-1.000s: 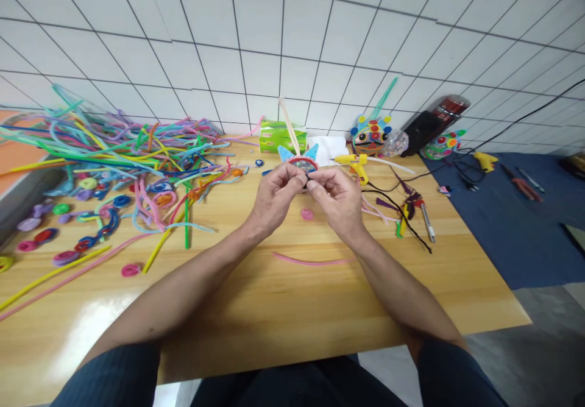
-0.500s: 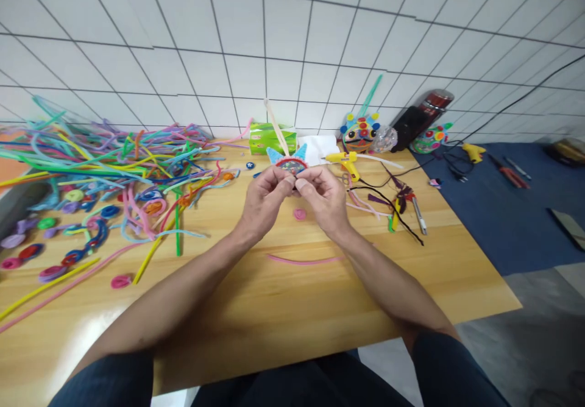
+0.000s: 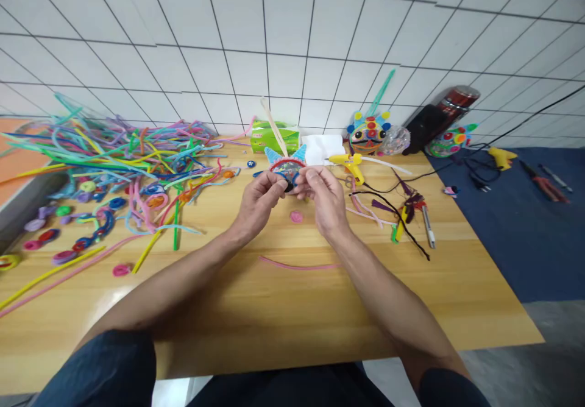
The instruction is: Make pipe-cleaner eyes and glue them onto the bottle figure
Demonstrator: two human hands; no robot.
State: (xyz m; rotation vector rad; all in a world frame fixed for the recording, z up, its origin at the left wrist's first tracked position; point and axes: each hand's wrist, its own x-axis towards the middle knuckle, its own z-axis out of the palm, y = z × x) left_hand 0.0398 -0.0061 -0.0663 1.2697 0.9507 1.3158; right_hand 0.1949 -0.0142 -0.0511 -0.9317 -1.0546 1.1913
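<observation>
My left hand [image 3: 260, 203] pinches a small black piece [image 3: 289, 185] between thumb and fingertips. Close beside it, my right hand [image 3: 322, 198] has its thumb and fingers bent together near the same piece; what they hold, if anything, is too small to make out. Just behind the fingertips is a round craft piece [image 3: 287, 164] with a red rim and light blue pointed ears, partly hidden by my hands. A pink coil [image 3: 297, 216] lies on the table below my hands, and a pink pipe cleaner [image 3: 297, 267] lies nearer to me.
Many pipe cleaners [image 3: 114, 151] and coiled pieces cover the left of the wooden table [image 3: 256, 334]. Behind are a green packet [image 3: 269, 137] and white tissue [image 3: 323, 147]. To the right are a yellow glue gun [image 3: 351, 164], a decorated piece [image 3: 369, 134], a flask [image 3: 457, 103] and pliers [image 3: 546, 183].
My fingertips have moved slightly apart, and the black piece now shows at my left fingers. More of the red-rimmed craft piece is visible. The view has shifted a little.
</observation>
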